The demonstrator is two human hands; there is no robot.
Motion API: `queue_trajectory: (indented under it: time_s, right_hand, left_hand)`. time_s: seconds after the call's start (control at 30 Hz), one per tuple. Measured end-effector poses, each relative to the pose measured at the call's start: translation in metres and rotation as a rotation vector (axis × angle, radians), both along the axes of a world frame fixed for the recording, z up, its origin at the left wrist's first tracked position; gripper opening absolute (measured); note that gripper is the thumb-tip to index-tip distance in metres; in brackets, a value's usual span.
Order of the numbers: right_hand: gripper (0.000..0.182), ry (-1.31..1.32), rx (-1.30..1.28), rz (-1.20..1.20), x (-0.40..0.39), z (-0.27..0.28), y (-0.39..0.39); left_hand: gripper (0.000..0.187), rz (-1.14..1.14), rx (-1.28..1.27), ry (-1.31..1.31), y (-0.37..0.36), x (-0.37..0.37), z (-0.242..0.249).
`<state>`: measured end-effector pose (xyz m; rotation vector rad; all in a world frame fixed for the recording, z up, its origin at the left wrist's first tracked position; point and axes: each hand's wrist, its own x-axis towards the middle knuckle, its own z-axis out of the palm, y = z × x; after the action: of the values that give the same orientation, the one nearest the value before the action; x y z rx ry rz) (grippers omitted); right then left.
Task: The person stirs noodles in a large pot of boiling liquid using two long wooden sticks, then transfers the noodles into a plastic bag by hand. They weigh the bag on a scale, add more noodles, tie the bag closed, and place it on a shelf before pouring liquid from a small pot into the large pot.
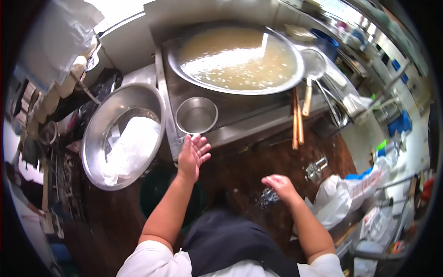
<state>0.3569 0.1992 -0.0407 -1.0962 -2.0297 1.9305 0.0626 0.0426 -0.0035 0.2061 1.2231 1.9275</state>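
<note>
My left hand (194, 154) is raised with its fingers apart, holding nothing, just below a small round metal pan (197, 115) on the stove's front corner. My right hand (280, 185) is over the floor further right, its fingers close together and partly bent; whether anything is in them cannot be made out. A wide metal wok (240, 60) full of cloudy, bubbling yellowish liquid sits on the stove (230, 115). Left of the stove, a big metal basin (92, 138) holds white cloth or paper (134, 143).
A strainer (314, 63) with a wooden handle and long wooden sticks (298, 124) lie at the stove's right side. A dark green tub (150, 196) stands on the brown floor. White plastic bags (334, 198) are at the right, near a blue bucket (324, 42) further back.
</note>
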Motion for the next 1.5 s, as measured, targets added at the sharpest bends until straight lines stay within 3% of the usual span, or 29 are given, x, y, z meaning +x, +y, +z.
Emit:
queue_trajectory:
  time_s: [0.07,0.17,0.33,0.37,0.4,0.47,0.53,0.57,0.6,0.67,0.7,0.73,0.8,0.83,0.87,0.93,1.0,1.07,1.13,1.2,1.27,1.3,1.33,1.4,1.5]
  right_hand:
    - [0.027,0.057,0.029,0.151,-0.080,0.026,0.019]
    - [0.027,0.120,-0.073,0.158,-0.188,0.039,0.023]
    - [0.023,0.176,-0.035,0.212,-0.336,-0.005,0.045]
    - [0.024,0.144,-0.103,0.175,-0.359,-0.009,0.051]
    - [0.023,0.134,-0.086,0.088,-0.382,-0.018,0.055]
    - [0.027,0.171,0.354,-0.141,-0.423,-0.088,0.062]
    - [0.027,-0.116,0.137,-0.091,-0.438,-0.151,0.064]
    - [0.024,-0.127,-0.458,-0.281,-0.443,-0.133,0.057]
    - [0.023,0.002,-1.003,-0.327,-0.439,-0.153,0.061]
    - [0.029,0.386,-1.536,-0.266,-0.444,-0.207,0.062]
    - [0.033,0.291,-1.707,-0.074,-0.441,-0.152,0.061]
    - [0.041,0.196,-1.863,0.118,-0.436,-0.088,0.059]
    - [0.038,0.214,-1.859,0.559,-0.436,-0.094,0.057]
    - [0.039,0.070,-1.763,0.364,-0.432,-0.089,0.061]
    - [0.036,-0.073,-1.015,0.098,-0.427,-0.071,0.048]
    - [0.032,-0.085,-0.408,0.194,-0.410,-0.046,0.026]
    - [0.037,0.041,-0.195,0.301,-0.390,-0.050,0.023]
    - [0.041,0.082,0.267,0.369,-0.357,-0.036,0.019]
    - [0.046,-0.116,0.252,0.480,-0.323,-0.030,0.038]
    - [0.050,-0.482,-0.303,0.488,-0.294,-0.019,0.032]
    - [0.053,-0.551,-0.507,0.487,-0.280,-0.040,0.003]
    - [0.054,-0.409,-0.729,0.633,-0.285,-0.064,-0.004]
    - [0.037,-0.234,-0.906,0.401,-0.291,-0.075,-0.025]
    - [0.028,-0.149,-1.258,0.095,-0.319,-0.066,-0.038]
    - [0.020,-0.069,-0.992,0.074,-0.329,-0.028,-0.026]
  left_hand:
    - [0.085,0.047,0.061,-0.050,0.016,-0.039,-0.002]
    - [0.095,0.123,0.120,-0.373,0.058,-0.095,-0.031]
    - [0.104,0.392,-0.056,-0.592,0.111,-0.140,-0.082]
    - [0.099,0.406,-0.103,-0.545,0.115,-0.146,-0.097]
    - [0.079,0.467,-0.101,-0.499,0.119,-0.149,-0.115]
    - [0.060,0.628,-0.084,-0.585,0.128,-0.155,-0.145]
    - [0.052,0.734,-0.087,-0.603,0.136,-0.157,-0.163]
    - [0.050,0.673,-0.077,-0.707,0.134,-0.157,-0.149]
    - [0.044,0.574,0.055,-0.782,0.132,-0.159,-0.166]
    - [0.036,0.310,0.257,-0.894,0.124,-0.164,-0.197]
    - [0.026,0.171,0.410,-0.775,0.119,-0.166,-0.165]
    - [0.020,0.132,0.168,-0.728,0.105,-0.157,-0.082]
    - [0.018,-0.085,0.224,-0.667,0.095,-0.171,-0.109]
    - [0.022,0.008,0.214,-0.651,0.103,-0.173,-0.108]
    - [0.020,0.015,0.053,-0.568,0.100,-0.182,-0.099]
    - [0.017,0.407,-0.066,-0.348,0.118,-0.172,-0.084]
    - [0.010,0.315,-0.133,-0.239,0.105,-0.171,-0.081]
    - [0.014,0.399,-0.227,-0.077,0.092,-0.159,-0.067]
    - [0.024,0.465,-0.048,0.087,0.062,-0.159,-0.085]
    - [0.025,0.502,-0.034,0.055,0.031,-0.156,-0.081]
    - [0.022,0.499,-0.015,-0.098,0.009,-0.148,-0.074]
    - [0.016,0.397,0.015,-0.153,-0.006,-0.144,-0.077]
    - [0.016,0.399,0.020,-0.155,-0.012,-0.139,-0.078]
    - [0.013,0.456,-0.138,-0.064,-0.017,-0.129,-0.075]
    - [0.017,0.499,-0.278,0.005,-0.033,-0.118,-0.072]
